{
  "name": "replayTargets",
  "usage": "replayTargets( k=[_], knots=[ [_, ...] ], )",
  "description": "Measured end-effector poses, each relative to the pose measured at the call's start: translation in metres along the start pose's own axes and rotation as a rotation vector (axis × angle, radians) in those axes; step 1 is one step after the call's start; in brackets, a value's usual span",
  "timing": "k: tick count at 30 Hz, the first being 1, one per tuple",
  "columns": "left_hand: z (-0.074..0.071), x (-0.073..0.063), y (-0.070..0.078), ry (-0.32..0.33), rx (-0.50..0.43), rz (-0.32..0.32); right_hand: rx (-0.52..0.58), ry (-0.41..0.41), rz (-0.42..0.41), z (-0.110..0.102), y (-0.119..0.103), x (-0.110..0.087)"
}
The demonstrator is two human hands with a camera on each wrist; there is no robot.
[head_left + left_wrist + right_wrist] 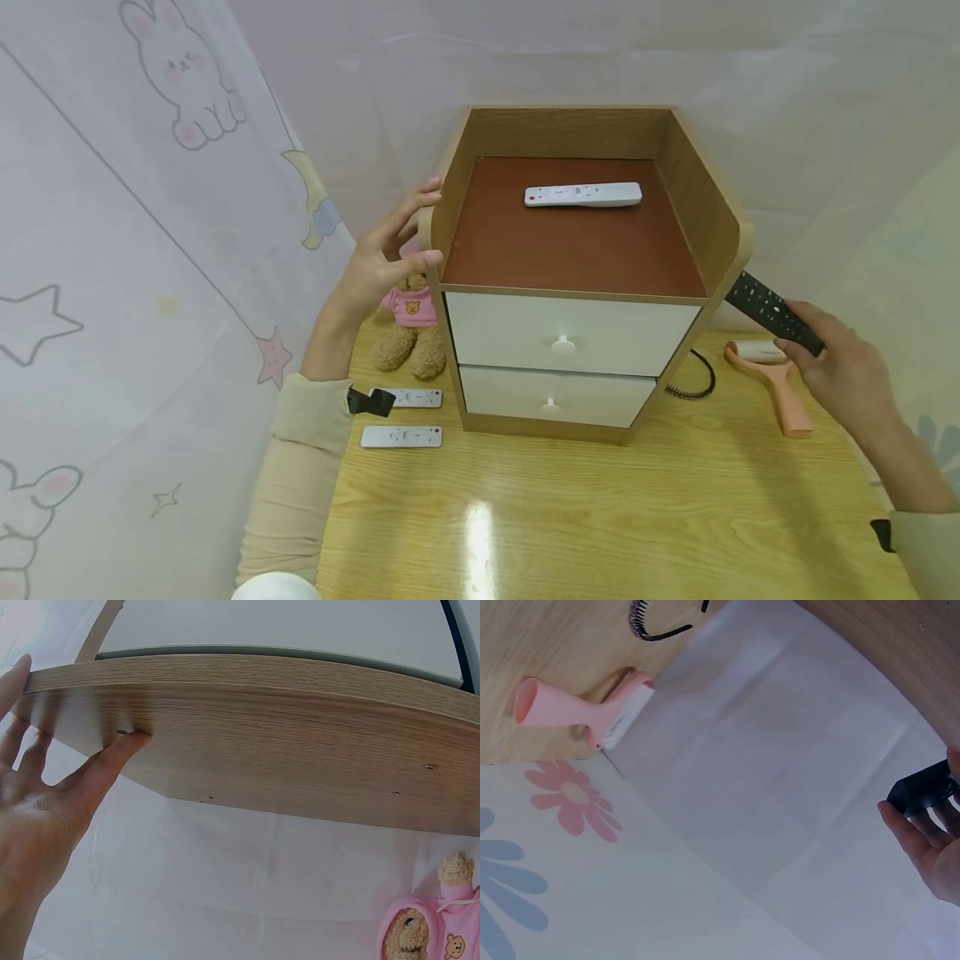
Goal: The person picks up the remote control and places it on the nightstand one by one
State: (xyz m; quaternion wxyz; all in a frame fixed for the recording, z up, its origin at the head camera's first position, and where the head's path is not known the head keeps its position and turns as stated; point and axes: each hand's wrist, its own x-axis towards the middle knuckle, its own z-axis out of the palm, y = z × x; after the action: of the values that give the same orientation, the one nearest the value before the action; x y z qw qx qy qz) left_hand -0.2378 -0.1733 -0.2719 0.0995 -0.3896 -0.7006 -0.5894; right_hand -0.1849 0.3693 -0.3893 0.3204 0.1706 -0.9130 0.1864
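My right hand point(851, 375) holds a black remote control point(772, 311) by its near end, just outside the right side of a small wooden cabinet point(720, 200). In the right wrist view, thumb and fingers are around the black remote point(922, 787). My left hand point(378, 267), fingers spread and fairly straight, touches the cabinet's left side panel. The left wrist view shows the fingertips of that hand point(56, 802) against the wood-grain panel point(285, 742). A white remote control point(583, 195) lies on the cabinet's brown top, inside the raised rim.
Two white remotes, one nearer point(401, 437) and one farther point(416, 398), lie left of the cabinet. A teddy bear point(412, 321) in pink sits behind them. To the right are a peach-coloured lint roller point(783, 396) and a black toothed headband point(701, 392). Two white drawers point(510, 333) front the cabinet.
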Motion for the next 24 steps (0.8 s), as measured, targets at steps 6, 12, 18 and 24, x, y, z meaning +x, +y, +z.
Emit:
replayTargets(
  k=[6, 12, 18, 24],
  knots=[
    [-0.002, -0.001, 0.000, 0.006, 0.000, 0.003, 0.027, -0.004, 0.003, -0.005, -0.006, 0.009],
    [-0.001, -0.001, 0.000, 0.003, -0.001, 0.002, 0.003, 0.010, -0.023, -0.006, -0.009, 0.014],
    [-0.001, 0.000, 0.000, 0.000, 0.001, 0.016, -0.036, 0.025, -0.075, -0.016, -0.014, 0.025],
    [0.000, 0.000, 0.001, -0.001, -0.005, 0.010, -0.042, 0.046, -0.065, -0.029, -0.017, 0.036]
  ],
)
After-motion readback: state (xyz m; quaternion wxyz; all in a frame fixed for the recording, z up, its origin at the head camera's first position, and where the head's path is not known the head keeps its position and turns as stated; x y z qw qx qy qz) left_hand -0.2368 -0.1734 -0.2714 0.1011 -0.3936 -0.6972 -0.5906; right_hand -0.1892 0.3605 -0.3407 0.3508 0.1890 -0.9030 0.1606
